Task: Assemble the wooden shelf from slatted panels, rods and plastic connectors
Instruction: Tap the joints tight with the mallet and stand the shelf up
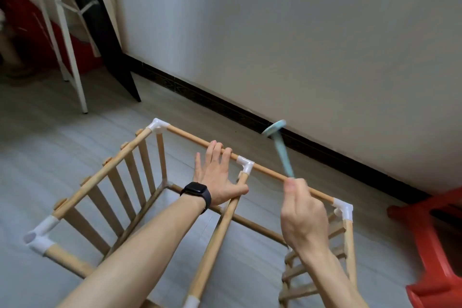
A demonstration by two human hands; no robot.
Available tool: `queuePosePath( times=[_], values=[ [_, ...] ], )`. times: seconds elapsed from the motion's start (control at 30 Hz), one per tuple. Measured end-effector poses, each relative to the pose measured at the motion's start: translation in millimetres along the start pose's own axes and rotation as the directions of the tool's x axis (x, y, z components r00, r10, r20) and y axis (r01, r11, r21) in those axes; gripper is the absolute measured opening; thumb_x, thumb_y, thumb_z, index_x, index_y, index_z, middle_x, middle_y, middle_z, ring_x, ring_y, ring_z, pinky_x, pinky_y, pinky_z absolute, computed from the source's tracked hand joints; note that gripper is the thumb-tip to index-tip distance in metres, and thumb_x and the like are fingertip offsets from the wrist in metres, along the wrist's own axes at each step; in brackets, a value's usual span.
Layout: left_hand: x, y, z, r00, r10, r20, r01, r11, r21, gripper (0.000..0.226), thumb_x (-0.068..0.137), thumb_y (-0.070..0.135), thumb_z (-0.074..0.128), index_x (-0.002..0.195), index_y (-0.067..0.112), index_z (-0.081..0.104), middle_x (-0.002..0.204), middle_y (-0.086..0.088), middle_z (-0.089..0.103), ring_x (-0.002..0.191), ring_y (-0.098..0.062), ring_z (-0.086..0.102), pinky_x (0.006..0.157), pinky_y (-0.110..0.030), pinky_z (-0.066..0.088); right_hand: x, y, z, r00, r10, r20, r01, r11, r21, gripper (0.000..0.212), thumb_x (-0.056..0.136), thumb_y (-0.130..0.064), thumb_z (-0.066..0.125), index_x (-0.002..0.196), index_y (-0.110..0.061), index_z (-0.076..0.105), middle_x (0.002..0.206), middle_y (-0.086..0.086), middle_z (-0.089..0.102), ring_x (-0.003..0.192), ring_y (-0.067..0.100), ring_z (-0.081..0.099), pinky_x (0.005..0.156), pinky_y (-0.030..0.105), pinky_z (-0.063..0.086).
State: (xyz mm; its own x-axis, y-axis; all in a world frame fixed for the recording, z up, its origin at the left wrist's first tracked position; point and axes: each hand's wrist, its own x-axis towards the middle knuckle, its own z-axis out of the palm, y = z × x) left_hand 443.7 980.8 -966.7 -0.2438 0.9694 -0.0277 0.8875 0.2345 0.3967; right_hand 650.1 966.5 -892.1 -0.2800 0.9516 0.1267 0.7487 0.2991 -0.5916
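The half-built shelf point(105, 170) stands on the floor point(75, 132) near a wall, its rods joined by white connectors. The left hand point(220, 177) lies flat, fingers straight, across the far rod point(190, 137) just beside the middle connector point(245, 165), with the thumb against the cross rod point(217, 237). A dark watch point(197, 194) sits on that wrist. The right hand point(302, 217) grips the handle of a pale blue mallet point(283, 157), whose head is raised above the far rod. One slatted panel point(117, 182) forms the left side, another point(312, 267) the right. A red stool point(435, 245) stands to the right.
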Motion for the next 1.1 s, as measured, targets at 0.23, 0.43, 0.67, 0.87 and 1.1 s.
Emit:
queuePosePath(
  times=[0.23,0.43,0.67,0.87,1.1],
  values=[
    [-0.7,-0.6,0.8,1.000,0.000,-0.006,0.000,1.000,-0.012,0.112,0.066,0.073,0.048,0.156,0.020,0.008,0.164,-0.003,-0.010,0.151,-0.021,-0.020,0.119,-0.060,-0.004,-2.5,-5.5,3.0,0.998,0.050,-0.026,-0.050,0.999,0.001,0.036,0.106,-0.045,0.020,0.087,-0.026,0.045,0.054,-0.002,0.054,0.048,0.014,0.054,0.052,0.046,0.050],
    [-1.6,1.7,0.2,1.000,-0.014,0.022,0.014,1.000,0.005,0.109,0.074,0.072,0.054,0.157,0.021,0.006,0.165,-0.002,-0.012,0.151,-0.021,-0.021,0.119,-0.062,-0.003,1.6,-5.0,-3.5,0.987,0.107,0.119,-0.094,0.989,-0.112,0.041,0.106,-0.045,0.019,0.088,-0.024,0.049,0.059,-0.002,0.056,0.050,0.013,0.052,0.050,0.040,0.045],
    [-6.9,-28.7,-34.7,0.996,0.032,0.081,-0.035,0.999,0.033,0.101,0.080,0.086,0.042,0.158,0.034,0.005,0.167,0.002,-0.009,0.153,-0.019,-0.015,0.119,-0.060,-0.012,9.5,-30.1,9.6,0.982,-0.058,0.179,0.070,0.996,-0.061,0.041,0.105,-0.045,0.025,0.077,-0.025,0.048,0.055,0.001,0.056,0.050,0.020,0.054,0.053,0.044,0.046],
    [-17.7,-132.2,-103.8,0.956,-0.259,-0.140,0.262,0.965,0.003,0.106,0.079,0.060,0.070,0.158,0.033,0.004,0.166,-0.005,0.000,0.153,-0.026,0.000,0.121,-0.058,0.005,22.5,-67.5,40.7,0.947,-0.148,0.284,0.173,0.983,-0.065,0.040,0.105,-0.046,0.024,0.080,-0.025,0.048,0.058,0.001,0.056,0.052,0.021,0.054,0.055,0.049,0.052],
    [-4.7,-195.5,-129.6,0.919,-0.328,0.219,0.388,0.850,-0.356,0.099,0.083,0.036,0.077,0.158,0.029,0.013,0.158,-0.011,0.028,0.129,-0.031,0.045,0.099,-0.044,0.046,40.0,-117.3,82.7,0.886,-0.236,0.399,0.270,0.963,-0.029,0.039,0.107,-0.042,0.025,0.084,-0.021,0.049,0.063,0.001,0.056,0.060,0.024,0.059,0.062,0.043,0.049]
  ],
)
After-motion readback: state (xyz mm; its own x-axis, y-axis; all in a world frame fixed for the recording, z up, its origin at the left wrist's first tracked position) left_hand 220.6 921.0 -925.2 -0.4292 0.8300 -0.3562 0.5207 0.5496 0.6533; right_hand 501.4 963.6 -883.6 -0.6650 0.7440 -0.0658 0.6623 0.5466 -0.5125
